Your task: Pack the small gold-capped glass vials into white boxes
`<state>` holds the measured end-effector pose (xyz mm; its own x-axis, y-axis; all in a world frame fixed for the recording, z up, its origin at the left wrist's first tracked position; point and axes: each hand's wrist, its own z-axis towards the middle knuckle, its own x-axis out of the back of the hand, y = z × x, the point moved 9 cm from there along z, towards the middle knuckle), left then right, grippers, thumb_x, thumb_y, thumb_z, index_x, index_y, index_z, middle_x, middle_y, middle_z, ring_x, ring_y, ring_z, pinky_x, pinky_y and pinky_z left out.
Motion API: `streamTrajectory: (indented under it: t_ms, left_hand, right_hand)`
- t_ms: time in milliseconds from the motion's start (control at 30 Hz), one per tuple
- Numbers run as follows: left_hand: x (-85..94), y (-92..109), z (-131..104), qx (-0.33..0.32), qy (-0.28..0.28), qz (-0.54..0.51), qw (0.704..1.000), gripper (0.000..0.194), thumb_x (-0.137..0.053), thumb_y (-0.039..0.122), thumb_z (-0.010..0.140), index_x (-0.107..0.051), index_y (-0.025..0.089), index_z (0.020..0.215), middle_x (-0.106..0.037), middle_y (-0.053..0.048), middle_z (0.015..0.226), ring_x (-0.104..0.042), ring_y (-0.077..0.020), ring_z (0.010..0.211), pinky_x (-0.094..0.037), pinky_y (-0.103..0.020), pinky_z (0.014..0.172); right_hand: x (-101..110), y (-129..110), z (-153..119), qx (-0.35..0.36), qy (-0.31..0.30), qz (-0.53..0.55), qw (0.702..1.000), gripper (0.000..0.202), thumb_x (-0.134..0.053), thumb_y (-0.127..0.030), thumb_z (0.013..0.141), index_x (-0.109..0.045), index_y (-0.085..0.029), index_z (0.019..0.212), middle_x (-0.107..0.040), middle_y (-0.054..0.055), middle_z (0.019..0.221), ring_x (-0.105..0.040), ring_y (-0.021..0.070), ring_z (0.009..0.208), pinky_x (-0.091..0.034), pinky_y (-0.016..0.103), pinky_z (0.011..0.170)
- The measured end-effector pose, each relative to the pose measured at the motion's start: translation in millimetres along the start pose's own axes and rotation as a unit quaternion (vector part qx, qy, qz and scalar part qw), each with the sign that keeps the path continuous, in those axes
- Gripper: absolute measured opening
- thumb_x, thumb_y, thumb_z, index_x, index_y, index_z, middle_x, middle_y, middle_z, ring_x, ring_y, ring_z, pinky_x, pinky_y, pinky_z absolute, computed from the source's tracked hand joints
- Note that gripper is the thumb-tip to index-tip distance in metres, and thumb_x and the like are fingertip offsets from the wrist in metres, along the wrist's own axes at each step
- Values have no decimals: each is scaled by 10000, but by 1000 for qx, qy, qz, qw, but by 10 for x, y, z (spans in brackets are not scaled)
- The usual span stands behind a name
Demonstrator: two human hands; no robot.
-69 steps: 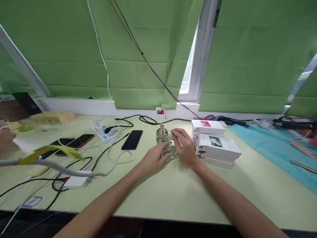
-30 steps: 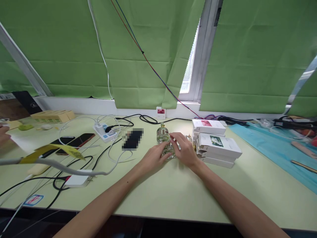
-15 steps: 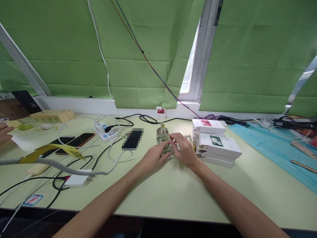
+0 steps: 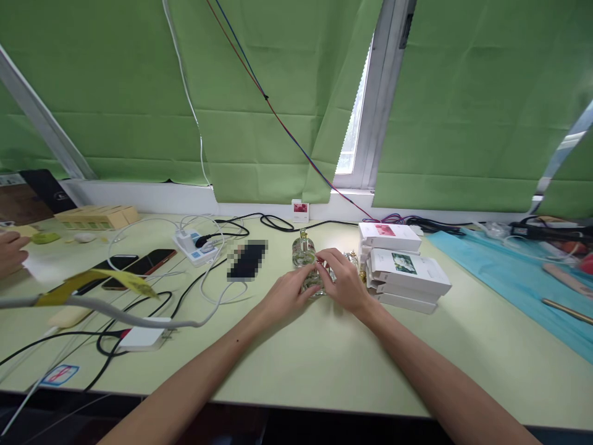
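In the head view, a clear glass perfume bottle stands on the table, partly covered by my fingers. My left hand is closed around its near left side, thumb and fingers at the neck. From the right, my right hand pinches at the top of the same bottle; its fingertips meet those of the left hand. Whatever small part sits between the fingertips is hidden. Just behind stands a second perfume bottle with a gold neck. More gold and glass pieces show beyond my right hand.
White boxes with flower pictures are stacked right of my hands. A small box stands at the back. Left lie a blurred dark phone, a power strip and tangled cables. Blue sheeting covers the right. Another person's hand is far left.
My hands stay at the bottle, with only slight finger movement at its top. The other person's hand at the far left has shifted a little.
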<state>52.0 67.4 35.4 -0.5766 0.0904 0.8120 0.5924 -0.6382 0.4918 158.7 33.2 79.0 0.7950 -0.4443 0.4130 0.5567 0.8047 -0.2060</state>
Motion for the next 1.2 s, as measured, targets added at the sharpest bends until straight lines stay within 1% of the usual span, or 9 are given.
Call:
streamTrajectory:
  t_ms: [300, 433, 533, 767, 900, 1033, 1200]
  left_hand:
    - [2, -2, -3, -3, 2, -14, 1000, 297, -522, 350, 953, -589, 205, 1203, -668, -33, 804, -645, -212, 714, -472, -300, 704]
    - [8, 0, -1, -2, 2, -17, 1000, 264, -516, 363, 958, -592, 207, 1158, -660, -31, 806, -646, -215, 728, -463, -296, 691]
    - [4, 7, -4, 1, -5, -14, 1000, 271, -507, 364, 965, -584, 207, 1172, -660, -33, 810, -645, -217, 738, -456, -296, 691]
    - [5, -17, -10, 5, 1, -8, 1000, 308, -524, 364, 957, -587, 212, 1217, -669, -35, 809, -650, -224, 748, -461, -297, 699]
    - [-1, -17, -10, 0, 0, -9, 1000, 301, -523, 354, 958, -593, 216, 1215, -673, -31, 811, -653, -224, 753, -470, -304, 718]
    - [-4, -27, -10, 3, -1, 0, 1000, 293, -519, 368, 965, -595, 220, 1207, -676, -32, 826, -650, -218, 745, -461, -298, 701]
    - [-11, -31, -5, 4, -4, 7, 1000, 295, -515, 380, 973, -590, 215, 1206, -680, -39, 851, -649, -221, 754, -447, -300, 688]
  right_hand:
    - [-5, 36, 6, -22, -9, 2, 1000, 157, -478, -146, 985, -577, -208, 1089, -659, 105, 1003, -658, 220, 901, -582, 372, 781]
    - [8, 60, 13, -40, -18, 8, 999, 184, -527, -169, 970, -574, -202, 1144, -663, 115, 1068, -666, 221, 918, -583, 375, 792]
    - [10, 67, 15, -42, -30, 13, 999, 223, -540, -176, 963, -572, -204, 1182, -674, 118, 1101, -671, 222, 917, -587, 380, 789]
    - [-17, 102, 7, -35, -52, 16, 998, 194, -505, -169, 982, -599, -216, 1145, -683, 107, 1038, -658, 231, 941, -588, 392, 789]
    - [-16, 118, 7, -35, -50, 15, 998, 162, -520, -183, 979, -614, -220, 1106, -672, 99, 1004, -651, 232, 924, -586, 385, 771]
    - [-21, 135, 4, -37, -51, 7, 998, 134, -535, -215, 986, -624, -227, 1085, -662, 87, 978, -644, 226, 886, -576, 385, 773]
    - [-32, 160, -3, -43, -49, -1, 998, 98, -563, -241, 984, -636, -216, 1045, -656, 81, 956, -636, 224, 886, -562, 373, 773]
